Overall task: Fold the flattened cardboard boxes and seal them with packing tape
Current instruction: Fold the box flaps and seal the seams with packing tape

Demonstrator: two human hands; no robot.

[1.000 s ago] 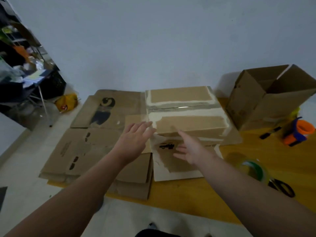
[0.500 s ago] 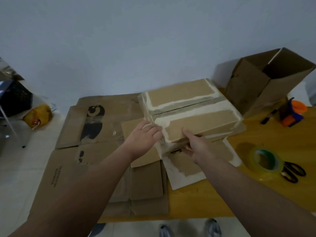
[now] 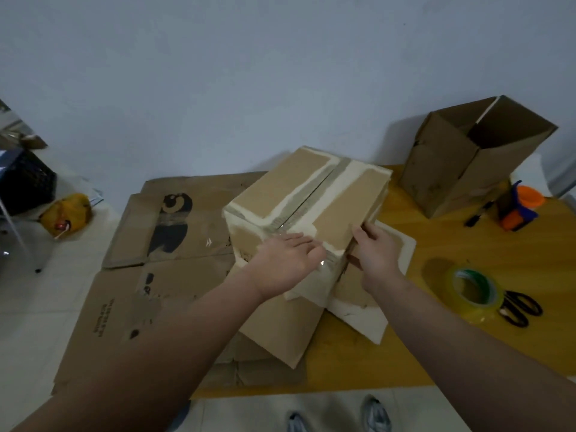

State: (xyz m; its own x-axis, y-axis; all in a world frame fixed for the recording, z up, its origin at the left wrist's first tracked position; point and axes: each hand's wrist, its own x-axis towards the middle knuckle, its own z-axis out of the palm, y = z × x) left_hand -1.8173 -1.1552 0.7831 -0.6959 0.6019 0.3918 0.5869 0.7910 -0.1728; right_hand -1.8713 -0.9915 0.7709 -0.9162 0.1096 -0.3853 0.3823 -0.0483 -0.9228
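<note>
Box (image 3: 296, 188) braced on the bench (image 3: 467, 244).
Your left grip (image 3: 286, 263) presses flat on its taped end; your right grip (image 3: 375, 255) pinches its side edge, probably to stop sliding.

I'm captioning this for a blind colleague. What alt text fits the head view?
The left hand presses flat on a taped cardboard box while the right hand grips its right edge. Flattened boxes lie to the left; a tape roll, scissors and an open box sit on the table to the right.
</note>
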